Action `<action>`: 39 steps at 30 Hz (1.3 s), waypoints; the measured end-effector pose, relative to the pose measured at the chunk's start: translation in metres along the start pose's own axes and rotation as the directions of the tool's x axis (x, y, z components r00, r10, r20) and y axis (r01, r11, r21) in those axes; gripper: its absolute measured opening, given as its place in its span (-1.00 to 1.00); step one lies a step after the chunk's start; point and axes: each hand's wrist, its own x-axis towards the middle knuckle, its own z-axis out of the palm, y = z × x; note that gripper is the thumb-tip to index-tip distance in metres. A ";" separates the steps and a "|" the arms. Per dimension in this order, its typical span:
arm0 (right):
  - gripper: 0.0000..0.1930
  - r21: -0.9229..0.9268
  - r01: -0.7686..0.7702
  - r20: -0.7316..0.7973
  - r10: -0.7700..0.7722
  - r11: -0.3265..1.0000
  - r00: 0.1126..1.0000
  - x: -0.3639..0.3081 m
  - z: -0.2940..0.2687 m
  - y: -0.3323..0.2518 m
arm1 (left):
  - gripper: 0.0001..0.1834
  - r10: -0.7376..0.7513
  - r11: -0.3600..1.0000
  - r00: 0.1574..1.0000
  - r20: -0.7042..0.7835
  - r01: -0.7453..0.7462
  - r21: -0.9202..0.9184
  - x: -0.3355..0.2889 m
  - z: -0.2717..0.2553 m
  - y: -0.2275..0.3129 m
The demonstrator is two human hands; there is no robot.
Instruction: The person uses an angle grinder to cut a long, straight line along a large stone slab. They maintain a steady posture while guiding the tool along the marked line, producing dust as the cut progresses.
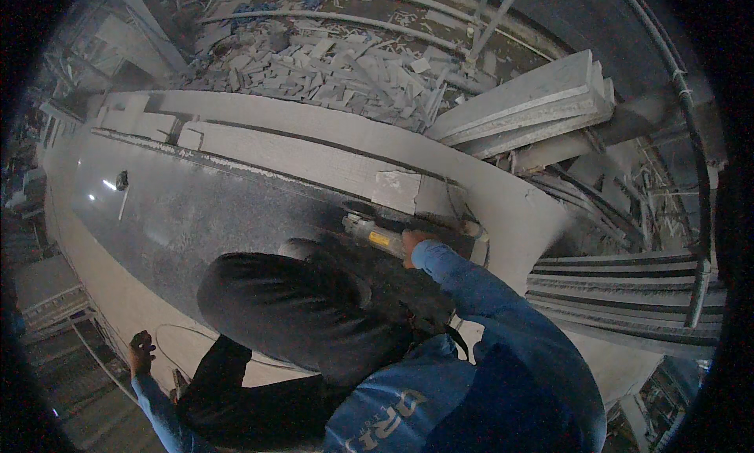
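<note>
One angle grinder [375, 234] in right hand [410, 244], one granite slab [196, 209]

The single head-worn fisheye view looked steeply down from close above onto the grey stone slab [236, 209], edges bending rimward.
</note>
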 end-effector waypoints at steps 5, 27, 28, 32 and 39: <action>-0.38 -0.006 0.068 -0.035 -0.068 0.998 0.997 0.032 0.018 0.003 | -0.55 0.055 0.998 0.998 -0.016 -0.054 0.026 -0.001 0.012 0.015; -0.31 0.035 0.085 -0.031 -0.084 0.996 0.996 0.011 0.022 0.029 | -0.59 0.051 0.998 0.998 -0.030 -0.050 0.041 -0.002 0.008 0.013; -0.30 0.077 0.081 -0.038 -0.079 0.994 0.996 0.010 0.019 0.023 | -0.58 0.054 0.998 0.998 -0.029 -0.053 0.024 -0.005 0.004 0.010; -0.30 0.020 0.099 -0.022 -0.099 0.995 0.995 0.046 0.027 0.007 | -0.57 0.070 0.997 0.998 0.002 -0.070 -0.015 0.000 0.009 0.020; -0.28 0.017 0.095 -0.004 -0.094 0.995 0.996 0.041 0.015 -0.003 | -0.55 0.057 0.997 0.998 -0.030 -0.055 0.046 -0.003 0.018 0.035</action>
